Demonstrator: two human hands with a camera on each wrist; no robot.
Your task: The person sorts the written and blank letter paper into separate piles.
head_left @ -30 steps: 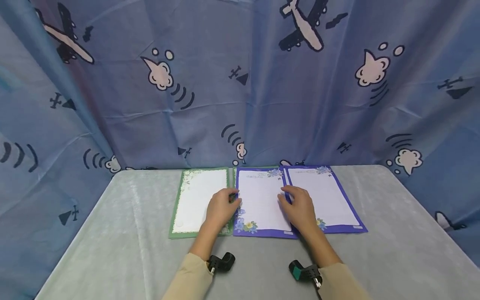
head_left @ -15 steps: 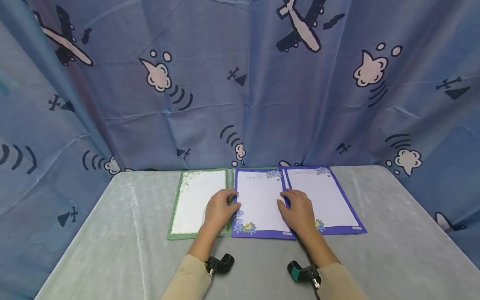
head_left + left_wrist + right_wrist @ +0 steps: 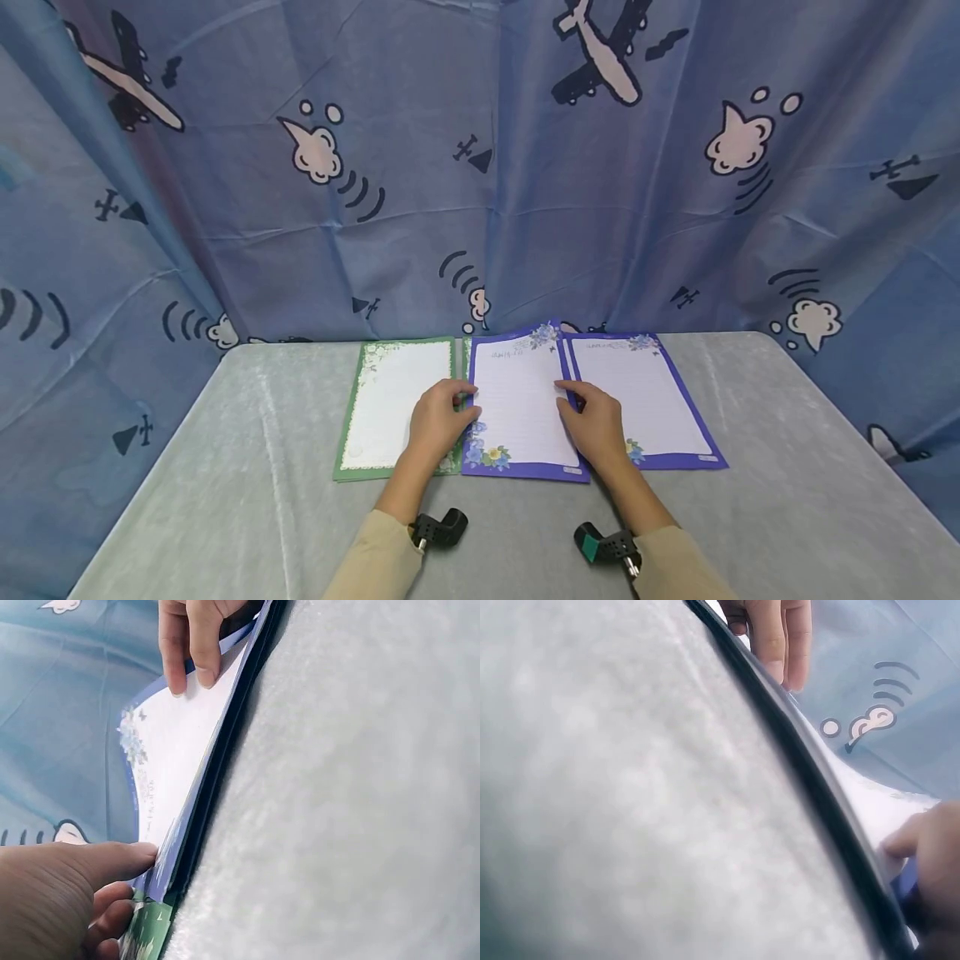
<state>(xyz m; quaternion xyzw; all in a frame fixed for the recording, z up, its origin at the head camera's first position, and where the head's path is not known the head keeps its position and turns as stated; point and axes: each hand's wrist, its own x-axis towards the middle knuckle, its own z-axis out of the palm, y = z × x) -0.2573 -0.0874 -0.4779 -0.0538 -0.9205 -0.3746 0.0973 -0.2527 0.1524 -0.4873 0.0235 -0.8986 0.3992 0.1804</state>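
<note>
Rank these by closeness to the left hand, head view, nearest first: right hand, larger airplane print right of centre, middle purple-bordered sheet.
1. Middle purple-bordered sheet: touching the left hand, on its right.
2. Right hand: at that sheet's right edge.
3. Airplane print: high on the curtain.

The left sleeve (image 3: 377, 560) and right sleeve (image 3: 681, 565) are plain beige. The left camera (image 3: 446, 528) and right camera (image 3: 609, 545) are black with silvery pins; the right bears a green patch (image 3: 590, 547).

Room to pass over the table (image 3: 202, 492), lower left — left hand (image 3: 437, 417) and right hand (image 3: 596, 421) obstruct lower centre, curtain (image 3: 405, 208) walls the upper half.
</note>
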